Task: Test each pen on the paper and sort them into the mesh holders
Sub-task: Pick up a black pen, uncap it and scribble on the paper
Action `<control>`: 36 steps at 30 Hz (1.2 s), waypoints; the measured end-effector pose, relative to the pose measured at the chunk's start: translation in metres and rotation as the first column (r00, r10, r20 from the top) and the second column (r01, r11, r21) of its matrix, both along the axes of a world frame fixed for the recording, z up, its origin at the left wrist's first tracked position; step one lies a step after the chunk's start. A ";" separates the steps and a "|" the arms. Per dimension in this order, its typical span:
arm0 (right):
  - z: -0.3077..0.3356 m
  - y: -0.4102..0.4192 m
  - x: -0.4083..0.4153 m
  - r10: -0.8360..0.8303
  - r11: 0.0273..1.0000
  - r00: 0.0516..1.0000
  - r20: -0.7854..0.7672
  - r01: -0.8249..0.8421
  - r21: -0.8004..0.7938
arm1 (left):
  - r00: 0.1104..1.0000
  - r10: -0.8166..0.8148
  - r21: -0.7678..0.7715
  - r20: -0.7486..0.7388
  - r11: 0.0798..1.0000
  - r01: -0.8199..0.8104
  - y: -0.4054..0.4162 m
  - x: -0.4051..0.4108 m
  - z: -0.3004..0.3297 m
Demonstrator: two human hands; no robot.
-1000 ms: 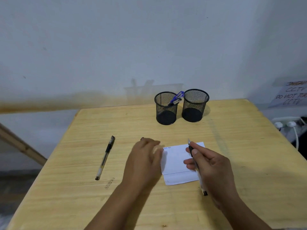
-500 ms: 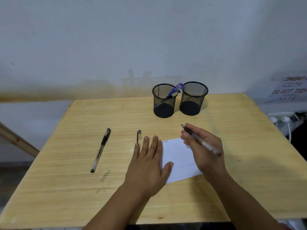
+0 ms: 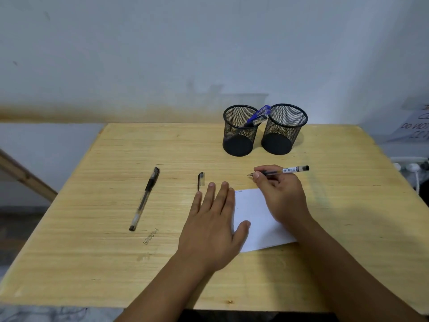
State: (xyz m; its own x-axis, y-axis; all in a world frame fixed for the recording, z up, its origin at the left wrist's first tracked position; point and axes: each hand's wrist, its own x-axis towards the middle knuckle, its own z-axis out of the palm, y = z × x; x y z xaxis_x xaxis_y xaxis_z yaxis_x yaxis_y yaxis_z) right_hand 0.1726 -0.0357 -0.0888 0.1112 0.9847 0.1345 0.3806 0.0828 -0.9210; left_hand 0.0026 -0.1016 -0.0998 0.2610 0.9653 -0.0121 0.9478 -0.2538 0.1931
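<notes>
A pale wooden table (image 3: pixel 97 252) fills the view from a head-worn camera, with a grey-white wall behind it.

Far left, a wooden beam (image 3: pixel 25 177) slants down beside the table. On the left part of the tabletop lies a capped pen (image 3: pixel 144 198) with a clear barrel and black cap, set at a slant with the cap end pointing away from the person. Nothing touches it. To its right, near the table's middle, lies a small loose pen cap (image 3: pixel 201 180), clear with a black clip, just beyond the fingertips of the left hand.

The left hand (image 3: pixel 213 228) lies flat, palm down, fingers straight and relaxed, grasping nothing. Its thumb and palm edge rest on the left side of a white paper (image 3: pixel 255 214), which lies in front of the person. Faint pen marks show at the paper's far left corner.

The right hand (image 3: pixel 278 194) is over the paper's far right part. Its thumb and fingers are curled around an uncapped pen (image 3: pixel 281 171), held nearly level, tip pointing left just past the paper's far edge, barcode label and black end sticking out to the right.

At the back of the table stand two black mesh holders, touching or nearly so. The left holder (image 3: pixel 239 133) has blue pens (image 3: pixel 257 117) leaning toward its right rim. The right holder (image 3: pixel 282 131) shows no contents.

Far right, a paper sign (image 3: pixel 415 129) hangs on the wall above white plugs (image 3: pixel 412 167).
</notes>
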 end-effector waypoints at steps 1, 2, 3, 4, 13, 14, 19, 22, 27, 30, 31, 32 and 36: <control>-0.002 0.001 0.000 -0.015 1.000 0.999 0.033 0.015 0.010 | 1.000 -0.001 -0.001 0.002 1.000 0.001 0.000 0.000 0.000; -0.003 0.003 0.001 -0.029 0.999 0.997 0.070 0.027 0.028 | 1.000 -0.002 -0.001 0.002 1.000 0.002 0.000 0.000 0.000; -0.003 0.003 0.001 -0.039 0.998 0.994 0.107 0.034 0.049 | 1.000 -0.002 0.000 0.001 1.000 0.002 0.000 0.000 -0.001; -0.003 0.003 0.001 -0.050 0.997 0.990 0.134 0.041 0.067 | 1.000 -0.002 0.001 0.003 1.000 0.002 0.000 0.000 -0.001; 0.001 -0.006 0.003 -0.033 0.999 0.992 0.122 0.034 -0.010 | 1.000 -0.006 0.000 -0.011 1.000 0.006 0.001 0.000 -0.001; 0.001 -0.006 0.003 -0.025 0.999 0.992 0.125 0.027 -0.021 | 1.000 -0.007 0.000 -0.012 1.000 0.007 0.001 0.000 -0.001; 0.001 -0.008 0.001 -0.016 0.999 0.991 0.130 0.021 -0.041 | 1.000 -0.002 -0.003 -0.010 1.000 0.002 0.001 0.001 -0.001; 0.000 -0.007 -0.001 -0.006 0.999 0.981 0.192 0.014 -0.040 | 1.000 0.000 0.001 -0.018 1.000 0.000 0.001 0.001 -0.001; -0.001 -0.007 -0.002 0.008 0.999 0.972 0.233 0.001 -0.037 | 1.000 0.002 0.002 -0.016 1.000 -0.002 0.001 0.001 -0.002; -0.001 -0.007 -0.002 0.014 0.999 0.970 0.242 -0.006 -0.033 | 1.000 0.003 0.002 -0.018 1.000 -0.003 0.001 0.001 -0.002; -0.001 -0.007 -0.002 0.013 1.000 0.969 0.248 -0.006 -0.028 | 1.000 0.004 0.002 -0.016 1.000 -0.004 0.001 0.001 -0.001; -0.001 -0.006 -0.003 0.010 1.000 0.967 0.253 -0.005 -0.020 | 1.000 0.004 0.002 -0.014 1.000 -0.004 0.001 0.001 -0.001; -0.003 -0.005 -0.004 0.004 1.000 0.961 0.276 -0.008 0.012 | 1.000 0.007 0.011 0.001 1.000 -0.007 0.001 0.001 -0.002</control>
State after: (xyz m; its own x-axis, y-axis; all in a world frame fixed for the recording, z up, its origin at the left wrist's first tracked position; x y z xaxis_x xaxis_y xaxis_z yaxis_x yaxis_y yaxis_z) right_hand 0.1688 -0.0410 -0.0919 0.0624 0.9832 0.1713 0.6191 0.0965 -0.7793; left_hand 0.0035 -0.1004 -0.1014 0.2538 0.9673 -0.0011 0.9496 -0.2489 0.1907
